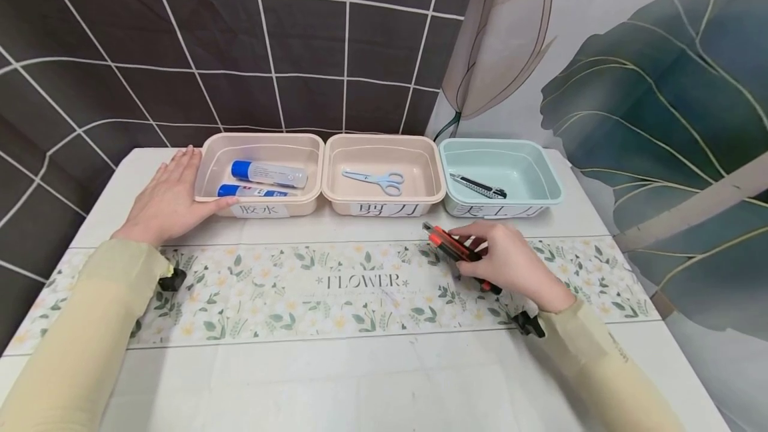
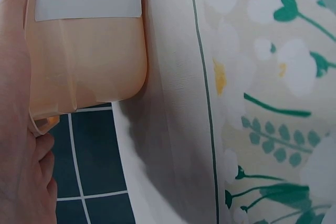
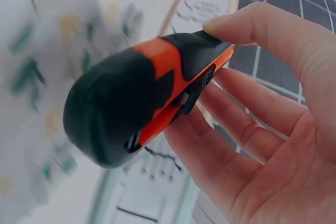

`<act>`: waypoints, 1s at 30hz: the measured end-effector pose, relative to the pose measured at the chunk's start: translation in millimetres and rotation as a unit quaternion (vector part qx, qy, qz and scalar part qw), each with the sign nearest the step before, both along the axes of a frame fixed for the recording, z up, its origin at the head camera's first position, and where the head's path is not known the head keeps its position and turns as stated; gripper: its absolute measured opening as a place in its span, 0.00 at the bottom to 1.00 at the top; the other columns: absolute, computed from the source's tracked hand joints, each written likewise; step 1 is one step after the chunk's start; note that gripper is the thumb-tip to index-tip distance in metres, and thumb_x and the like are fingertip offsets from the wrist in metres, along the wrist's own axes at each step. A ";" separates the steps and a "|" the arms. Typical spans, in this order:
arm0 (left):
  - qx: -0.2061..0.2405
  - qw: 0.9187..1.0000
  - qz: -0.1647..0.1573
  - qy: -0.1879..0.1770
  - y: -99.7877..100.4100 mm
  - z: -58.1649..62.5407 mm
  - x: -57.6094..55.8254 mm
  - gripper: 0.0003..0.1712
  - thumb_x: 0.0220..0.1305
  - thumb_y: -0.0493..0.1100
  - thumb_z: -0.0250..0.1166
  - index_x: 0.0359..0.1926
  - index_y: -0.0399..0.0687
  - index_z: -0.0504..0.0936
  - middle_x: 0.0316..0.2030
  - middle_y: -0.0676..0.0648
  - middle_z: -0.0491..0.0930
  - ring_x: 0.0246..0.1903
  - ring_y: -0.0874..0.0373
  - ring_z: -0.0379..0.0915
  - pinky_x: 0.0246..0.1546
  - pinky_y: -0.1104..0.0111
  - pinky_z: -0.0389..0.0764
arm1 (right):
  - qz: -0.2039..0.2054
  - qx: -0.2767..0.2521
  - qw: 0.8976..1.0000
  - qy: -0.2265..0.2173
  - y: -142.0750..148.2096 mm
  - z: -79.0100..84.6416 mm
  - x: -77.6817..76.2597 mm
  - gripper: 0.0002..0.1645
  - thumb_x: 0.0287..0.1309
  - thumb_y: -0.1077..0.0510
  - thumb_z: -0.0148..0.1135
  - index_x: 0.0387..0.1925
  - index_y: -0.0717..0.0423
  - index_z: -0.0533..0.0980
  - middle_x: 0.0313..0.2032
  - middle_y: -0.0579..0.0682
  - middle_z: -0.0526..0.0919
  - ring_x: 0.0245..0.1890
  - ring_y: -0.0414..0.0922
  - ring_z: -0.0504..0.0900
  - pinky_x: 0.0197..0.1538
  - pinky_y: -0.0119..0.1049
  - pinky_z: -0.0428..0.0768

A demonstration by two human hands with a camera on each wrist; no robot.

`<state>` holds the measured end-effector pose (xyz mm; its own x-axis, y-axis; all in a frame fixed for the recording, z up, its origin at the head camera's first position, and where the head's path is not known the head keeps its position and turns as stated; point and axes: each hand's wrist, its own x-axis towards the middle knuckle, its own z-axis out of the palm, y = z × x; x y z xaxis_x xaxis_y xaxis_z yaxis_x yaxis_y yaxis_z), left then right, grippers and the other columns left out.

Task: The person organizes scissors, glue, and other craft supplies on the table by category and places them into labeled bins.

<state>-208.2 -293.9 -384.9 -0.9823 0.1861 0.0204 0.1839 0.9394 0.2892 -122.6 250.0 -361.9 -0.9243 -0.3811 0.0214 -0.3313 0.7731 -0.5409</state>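
Note:
My right hand (image 1: pixel 507 255) pinches a red-and-black utility knife (image 1: pixel 447 245) between thumb and fingers, above the flowered band in front of the bins. Its metal tip points up and left; the right wrist view shows the dark rounded butt end of the knife (image 3: pixel 113 106) close up. At the far left, my left hand (image 1: pixel 171 195) rests against the left pink bin (image 1: pixel 318 202), with straight fingers along its side and the thumb at the front rim. That bin holds two blue-capped glue tubes (image 1: pixel 279 174). Part of the left hand shows in the left wrist view.
Beside it, a second pink bin (image 1: pixel 435 199) contains light-blue scissors (image 1: pixel 384 181). A mint bin (image 1: pixel 549 195) on the right holds a black utility knife (image 1: pixel 478 185). All three bear front labels. The white table (image 1: pixel 300 379) ends at a dark tiled backdrop (image 1: pixel 300 39).

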 end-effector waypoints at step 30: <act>-0.002 1.000 0.003 0.000 0.3 2.1 0.5 0.68 0.64 0.76 0.56 0.78 0.30 0.36 0.77 0.28 0.37 0.77 0.37 0.28 0.76 0.50 0.29 | -0.092 -0.025 0.993 0.075 62.2 91.0 -83.2 0.30 0.56 0.62 0.76 0.62 0.55 0.80 0.51 0.58 0.83 0.48 0.56 0.84 0.47 0.37 0.86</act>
